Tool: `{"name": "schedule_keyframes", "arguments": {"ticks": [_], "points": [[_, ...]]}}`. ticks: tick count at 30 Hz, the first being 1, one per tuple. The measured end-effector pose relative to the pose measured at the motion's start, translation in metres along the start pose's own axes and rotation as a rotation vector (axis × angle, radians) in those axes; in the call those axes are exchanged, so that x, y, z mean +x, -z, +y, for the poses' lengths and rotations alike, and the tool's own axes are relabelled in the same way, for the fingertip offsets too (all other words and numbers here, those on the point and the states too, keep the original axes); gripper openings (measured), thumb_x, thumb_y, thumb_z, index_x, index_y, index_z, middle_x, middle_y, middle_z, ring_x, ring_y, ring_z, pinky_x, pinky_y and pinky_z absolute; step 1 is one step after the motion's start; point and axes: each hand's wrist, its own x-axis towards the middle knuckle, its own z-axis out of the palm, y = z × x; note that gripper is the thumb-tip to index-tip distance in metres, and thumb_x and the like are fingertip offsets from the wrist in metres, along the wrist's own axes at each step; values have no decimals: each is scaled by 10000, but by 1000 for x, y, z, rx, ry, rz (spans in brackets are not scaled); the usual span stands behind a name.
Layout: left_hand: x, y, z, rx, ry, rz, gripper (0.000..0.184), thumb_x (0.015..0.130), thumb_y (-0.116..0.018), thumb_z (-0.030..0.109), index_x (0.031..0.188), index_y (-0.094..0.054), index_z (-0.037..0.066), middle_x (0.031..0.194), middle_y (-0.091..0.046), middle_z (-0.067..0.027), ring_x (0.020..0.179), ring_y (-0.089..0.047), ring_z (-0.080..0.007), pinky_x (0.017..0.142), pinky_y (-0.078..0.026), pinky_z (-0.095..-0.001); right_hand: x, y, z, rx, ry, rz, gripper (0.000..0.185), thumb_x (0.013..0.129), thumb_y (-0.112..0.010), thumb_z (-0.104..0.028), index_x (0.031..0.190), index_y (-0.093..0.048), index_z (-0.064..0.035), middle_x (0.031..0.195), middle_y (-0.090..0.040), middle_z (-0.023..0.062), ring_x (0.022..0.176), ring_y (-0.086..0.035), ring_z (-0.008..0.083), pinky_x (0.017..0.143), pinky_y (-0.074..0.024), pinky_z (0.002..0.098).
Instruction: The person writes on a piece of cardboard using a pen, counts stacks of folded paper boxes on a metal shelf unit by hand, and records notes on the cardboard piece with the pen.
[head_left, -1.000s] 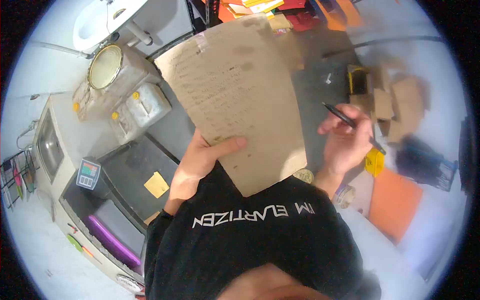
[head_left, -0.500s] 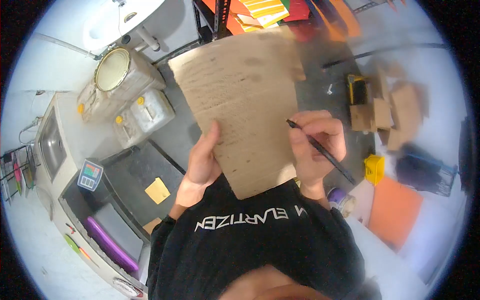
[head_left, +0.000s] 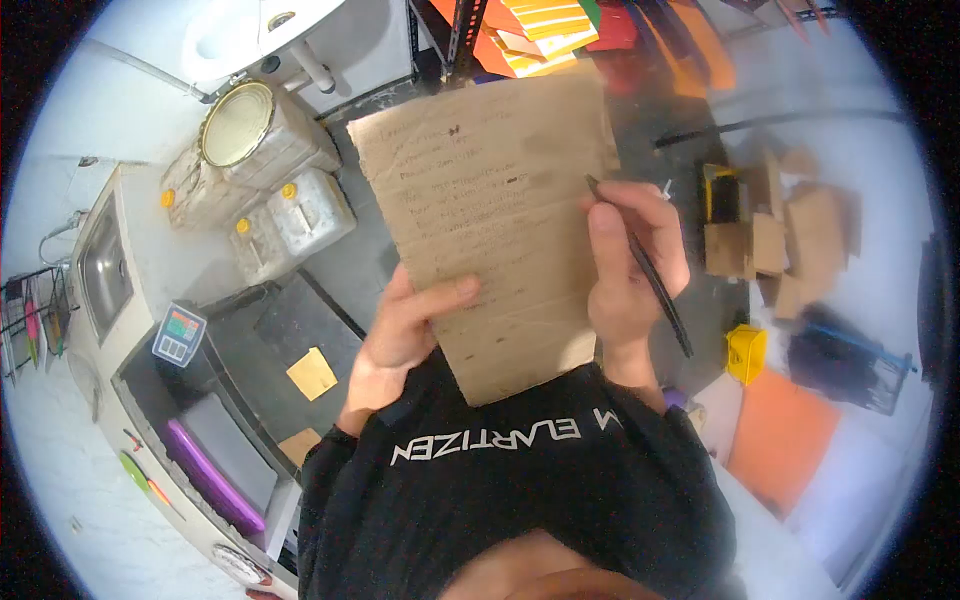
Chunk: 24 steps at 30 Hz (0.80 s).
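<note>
A brown sheet of cardboard (head_left: 500, 250) with lines of handwriting is held up in front of my chest. My left hand (head_left: 410, 318) is closed on its left edge, thumb across the front and the other fingers hidden behind. In my right hand (head_left: 640, 260) I grip a black pen (head_left: 657, 280), its tip near the sheet's right edge; whether it touches the sheet I cannot tell. The writing is thickest in the upper half, with a few dark spots lower down.
Left are plastic jugs (head_left: 310, 215), a sink (head_left: 105, 275), a digital scale (head_left: 180, 335) and a purple-edged container (head_left: 215, 480). Cardboard boxes (head_left: 770, 235), a yellow bin (head_left: 746, 353) and an orange sheet (head_left: 785, 440) lie right. A shelf with colored stacks (head_left: 540, 30) stands ahead.
My right hand has moved up along the sheet with the pen, which is now steeper. My left thumb reaches further across the front. The handwriting looks sharper.
</note>
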Motion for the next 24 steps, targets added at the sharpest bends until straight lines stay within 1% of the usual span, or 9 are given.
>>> {"name": "schedule_keyframes", "arguments": {"ticks": [2,4,7,11,15,16,19,21,24], "points": [[9,8,9,-105,-58,-107,546,1019,-512,257,1448,-365,-47,1431,-490,-184,1293,-512,-297,1061,-425,-432,2,-1,4,19,-1,-45,205,897,-652,3,1094,-598,11,958,-643,106,897,-619,153,796,-493,269],[17,1,19,-177,-61,-9,572,1028,-490,304,1462,-343,-39,1445,-475,-187,1306,-499,-301,1074,-415,-439,5,-2,9,69,3,-91,210,895,-662,-17,1094,-599,7,976,-652,106,900,-627,160,799,-501,279],[22,-15,21,-258,-105,39,609,1045,-426,387,1479,-315,-26,1470,-445,-190,1327,-477,-311,1096,-395,-448,6,-6,14,47,104,27,198,872,-686,-37,1056,-622,-5,996,-667,121,907,-646,194,809,-512,309],[24,-21,15,-322,-168,20,660,1052,-345,479,1489,-300,-14,1495,-413,-189,1343,-457,-323,1113,-376,-452,26,17,-2,-257,412,-105,229,879,-645,-44,1086,-563,10,1025,-626,180,862,-623,192,803,-516,343],[33,-6,-3,-778,-246,-236,676,1052,-310,508,1495,-289,-2,1498,-406,-187,1341,-458,-329,1106,-384,-454,16,19,-11,-56,293,-211,204,857,-652,-21,1046,-586,21,1032,-607,200,805,-624,192,687,-519,281],[34,-8,-3,-754,-243,-241,672,1054,-303,506,1496,-287,0,1495,-409,-188,1339,-459,-330,1104,-386,-454,15,13,-11,-15,234,-223,202,851,-654,-8,1041,-590,23,1035,-603,194,801,-626,189,672,-516,271],[27,-28,7,-339,-201,21,661,1058,-288,500,1496,-286,6,1487,-417,-189,1333,-463,-332,1096,-393,-454,19,7,-3,26,163,-239,239,810,-659,72,1036,-598,25,1041,-588,173,792,-626,169,671,-521,265],[31,-31,6,-363,-215,31,657,1058,-283,500,1496,-287,10,1484,-421,-189,1330,-466,-333,1093,-396,-453,23,6,2,32,168,-218,251,792,-663,95,1023,-595,21,1039,-588,171,793,-622,165,679,-524,263],[38,-20,-6,-768,-276,-179,661,1056,-280,507,1496,-288,13,1482,-424,-189,1329,-466,-333,1092,-394,-453,26,2,-1,75,152,-196,265,770,-666,121,998,-587,14,1037,-588,169,792,-616,163,691,-526,260]]}}
